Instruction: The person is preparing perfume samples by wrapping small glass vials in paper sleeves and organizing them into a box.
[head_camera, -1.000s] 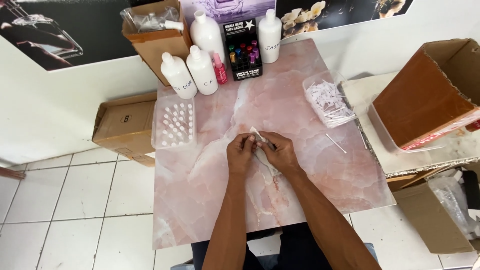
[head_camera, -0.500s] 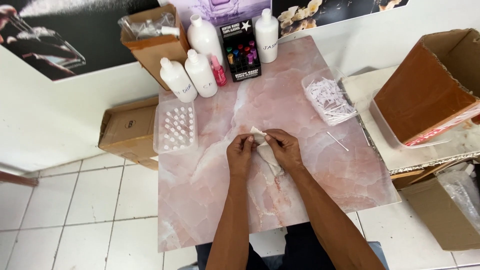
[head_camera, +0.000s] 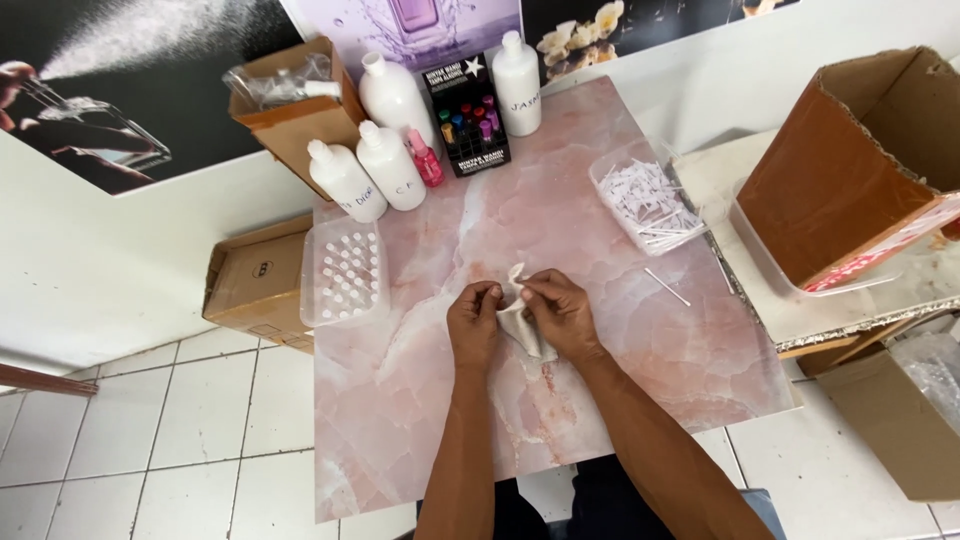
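The fingertips of the left hand (head_camera: 473, 322) and the right hand (head_camera: 560, 312) are pressed together in pinches on the upper edge of a small clear plastic bag (head_camera: 522, 322), thumb against forefinger on each side, with the other fingers curled under. The bag hangs between the two hands just above the middle of the pink marble-patterned table (head_camera: 640, 370), its lower end drooping towards the surface.

The bag looks very light, thin and limp, probably slippery between bare fingers and easy to crumple or tear; the sensible hold is at the top edge, one pinch at each side, where the hands already are.

A thin white stick (head_camera: 667, 287) lies to the right of the hands. Nearer the right edge stands a clear tub (head_camera: 612, 205) of small white paper pieces. By the left edge sits a clear tray (head_camera: 312, 300) of small white-capped vials. Along the far edge stand four white bottles (head_camera: 392, 168), a small pink bottle (head_camera: 427, 160) and a black box (head_camera: 466, 118) of coloured bottles.

Beyond the table, an open cardboard box (head_camera: 295, 115) stands at the far left corner, another carton (head_camera: 255, 285) on the white tiled floor (head_camera: 150, 430), and a big brown box (head_camera: 850, 170) on a side table to the right. Posters hang on the white wall.
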